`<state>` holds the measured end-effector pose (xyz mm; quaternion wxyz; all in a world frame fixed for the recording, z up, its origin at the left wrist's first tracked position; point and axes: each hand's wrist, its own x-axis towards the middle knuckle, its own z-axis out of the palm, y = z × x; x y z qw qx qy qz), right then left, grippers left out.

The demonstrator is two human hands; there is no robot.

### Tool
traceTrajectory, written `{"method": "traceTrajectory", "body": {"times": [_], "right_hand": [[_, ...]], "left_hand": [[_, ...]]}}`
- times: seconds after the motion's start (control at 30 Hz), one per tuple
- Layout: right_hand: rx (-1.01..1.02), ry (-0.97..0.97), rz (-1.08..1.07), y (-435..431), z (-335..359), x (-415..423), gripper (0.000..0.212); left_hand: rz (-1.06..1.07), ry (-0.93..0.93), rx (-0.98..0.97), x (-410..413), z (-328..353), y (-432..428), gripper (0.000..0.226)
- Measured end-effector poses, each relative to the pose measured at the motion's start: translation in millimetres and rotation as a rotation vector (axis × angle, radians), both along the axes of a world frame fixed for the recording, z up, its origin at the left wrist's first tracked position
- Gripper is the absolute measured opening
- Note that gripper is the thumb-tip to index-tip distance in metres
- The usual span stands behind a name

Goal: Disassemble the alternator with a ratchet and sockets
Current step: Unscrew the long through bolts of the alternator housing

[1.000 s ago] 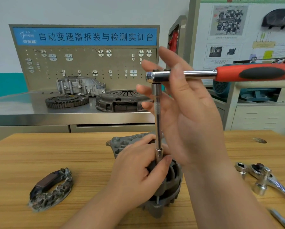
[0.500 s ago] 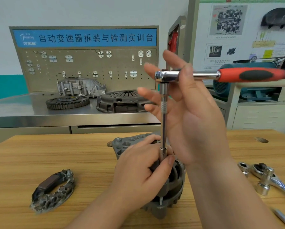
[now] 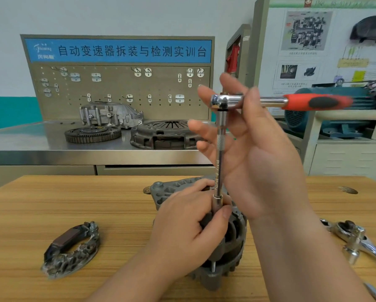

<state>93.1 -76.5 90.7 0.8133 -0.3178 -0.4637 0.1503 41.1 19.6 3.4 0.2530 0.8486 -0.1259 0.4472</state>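
The grey alternator [image 3: 233, 240] stands on the wooden table [image 3: 73, 201], right in front of me. A chrome extension bar [image 3: 219, 153] rises straight up from a socket [image 3: 217, 202] seated on its top. My left hand [image 3: 182, 232] curls over the alternator's top, thumb and fingers pinching the socket. At the bar's upper end sits a ratchet with a red and black handle [image 3: 317, 102] pointing right. My right hand [image 3: 265, 166] is raised behind the bar with fingers straight and spread. The ratchet's shaft lies between its thumb and fingers.
A removed rectifier part [image 3: 71, 249] lies on the table to the left. A second chrome ratchet with sockets [image 3: 361, 243] lies at the right edge. Behind stands a steel bench with a flywheel [image 3: 93, 134], a clutch cover [image 3: 163, 134] and a pegboard.
The ratchet handle has swung round on the bar and looks shorter now, my right hand moving with it. My left hand stays on the socket. The view drifted slightly.
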Motion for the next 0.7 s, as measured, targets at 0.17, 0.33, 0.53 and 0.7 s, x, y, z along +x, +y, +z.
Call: {"method": "traceTrajectory", "body": {"times": [0.17, 0.33, 0.53, 0.7], "right_hand": [[0.081, -0.058, -0.065, 0.5, 0.5, -1.0, 0.023], [0.027, 0.05, 0.067, -0.4, 0.0, 2.4, 0.041], [0.057, -0.099, -0.098, -0.4, -0.6, -1.4, 0.021], [0.054, -0.068, -0.035, 0.0, -0.2, -1.8, 0.026]], "left_hand": [[0.035, -0.001, 0.026, 0.6, 1.2, -0.2, 0.027], [0.031, -0.012, 0.076, -1.3, 2.2, -0.8, 0.027], [0.073, 0.001, 0.072, -0.6, 2.0, -1.1, 0.027], [0.08, 0.008, 0.085, -1.3, 2.8, -1.7, 0.028]]}}
